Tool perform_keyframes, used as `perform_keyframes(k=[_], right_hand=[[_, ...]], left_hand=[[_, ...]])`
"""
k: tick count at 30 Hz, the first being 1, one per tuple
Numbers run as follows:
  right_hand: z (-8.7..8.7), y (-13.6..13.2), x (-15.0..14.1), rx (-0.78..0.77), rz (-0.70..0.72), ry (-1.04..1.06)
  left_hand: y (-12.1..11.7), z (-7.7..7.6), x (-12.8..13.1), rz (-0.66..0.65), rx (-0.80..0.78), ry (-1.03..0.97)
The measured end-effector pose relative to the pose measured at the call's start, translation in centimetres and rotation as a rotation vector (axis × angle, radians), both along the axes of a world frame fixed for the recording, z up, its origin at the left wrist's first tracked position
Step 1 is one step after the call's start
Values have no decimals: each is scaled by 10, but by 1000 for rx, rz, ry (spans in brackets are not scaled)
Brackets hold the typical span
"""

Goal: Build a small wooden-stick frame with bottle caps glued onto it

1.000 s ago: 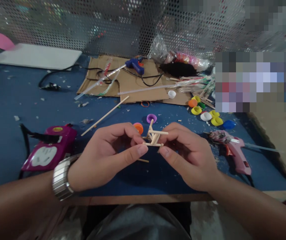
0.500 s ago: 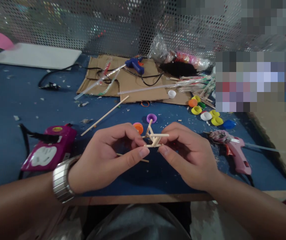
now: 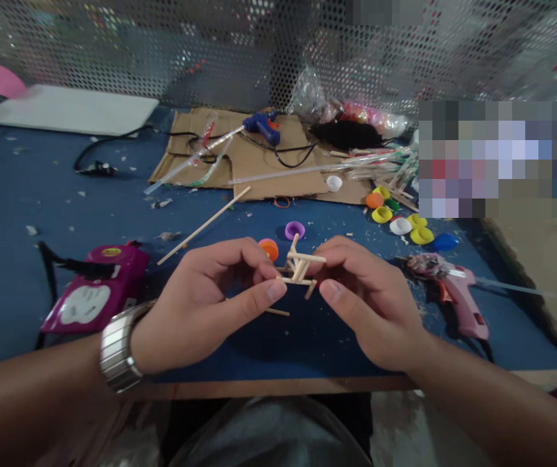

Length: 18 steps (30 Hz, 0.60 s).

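A small frame of thin wooden sticks (image 3: 307, 257), joined at angles, is held up above the table. My left hand (image 3: 210, 292) pinches its left end between thumb and fingers. Close by on the right side, my right hand (image 3: 375, 305) has its fingers curled and its thumb apart from the frame. Whether its fingertips touch the frame from behind cannot be made out. Beyond the hands lie a purple bottle cap (image 3: 294, 231) and an orange cap (image 3: 269, 249). Under my left thumb, a loose stick (image 3: 278, 312) rests on the table, partly hidden.
A pink glue gun (image 3: 463, 295) lies at right, near several coloured caps (image 3: 399, 226). At left sits a magenta power box (image 3: 122, 279); a long stick (image 3: 205, 225) lies beyond it. Cardboard (image 3: 278, 185) carries a blue glue gun (image 3: 263, 126). A perforated metal panel (image 3: 161, 58) stands behind.
My right thumb has moved off the frame's lower right corner, uncovering a short stick end there. The frame has tilted slightly and shifted a little left with my left hand.
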State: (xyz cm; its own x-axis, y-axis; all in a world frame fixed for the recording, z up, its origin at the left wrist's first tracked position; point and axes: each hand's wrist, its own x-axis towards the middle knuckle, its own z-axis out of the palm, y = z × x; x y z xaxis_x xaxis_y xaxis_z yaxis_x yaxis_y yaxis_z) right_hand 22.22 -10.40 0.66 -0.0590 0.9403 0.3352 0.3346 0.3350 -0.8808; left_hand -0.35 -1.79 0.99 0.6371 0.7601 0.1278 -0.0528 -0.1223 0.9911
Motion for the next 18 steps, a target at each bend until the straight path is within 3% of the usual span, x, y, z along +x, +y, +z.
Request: perform_keyframes(k=[13,18], right_hand=[[4,2,-2,66,-49,-55],[4,1,1,60,-80,-52]], left_hand=[[1,-1,0,-31,271,202],[6,-2,-1,-59,285,201]])
